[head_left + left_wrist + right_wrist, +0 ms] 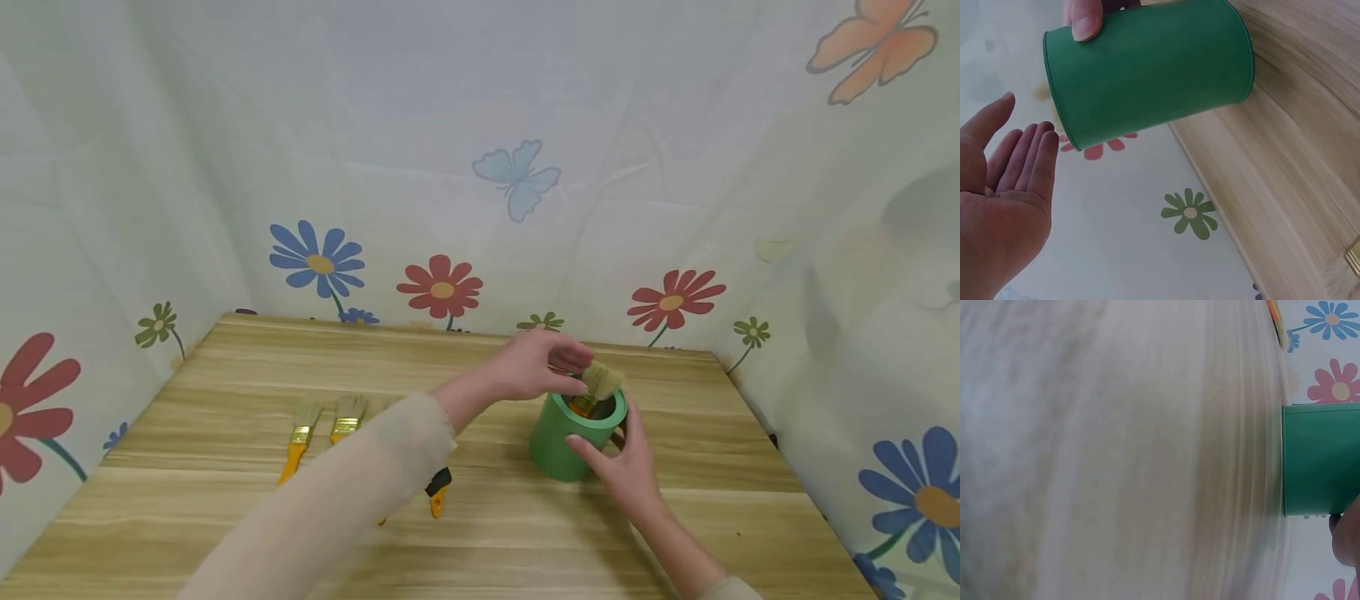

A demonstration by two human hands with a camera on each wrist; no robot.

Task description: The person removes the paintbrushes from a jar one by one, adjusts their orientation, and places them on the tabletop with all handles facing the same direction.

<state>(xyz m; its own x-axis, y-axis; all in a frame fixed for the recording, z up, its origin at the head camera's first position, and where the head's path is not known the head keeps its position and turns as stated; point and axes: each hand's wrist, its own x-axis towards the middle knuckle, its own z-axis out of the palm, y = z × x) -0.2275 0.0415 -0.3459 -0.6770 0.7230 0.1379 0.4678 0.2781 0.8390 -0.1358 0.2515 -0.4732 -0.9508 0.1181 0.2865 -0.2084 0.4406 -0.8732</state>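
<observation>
A green cup (pixel 564 446) stands upright on the wooden table, right of the middle. Inside it leans a paintbrush (pixel 602 381), pale bristles up, its lower part hidden by the cup wall. My right hand (pixel 628 467) grips the cup from the right, thumb on the near side near the rim. In the left wrist view, the thumb lies against the green wall. Above the cup's opening, my left hand (pixel 540 364) hovers beside the bristles. Its fingers (pixel 1029 162) are extended and hold nothing in the left wrist view.
Two paintbrushes with orange handles, one farther left (pixel 302 433) and one beside it (pixel 347 417), lie on the table (pixel 480 550). Under the left sleeve (pixel 330 508), a black-and-orange handle (pixel 438 483) sticks out. A flowered curtain (pixel 420 192) borders the table's back and sides.
</observation>
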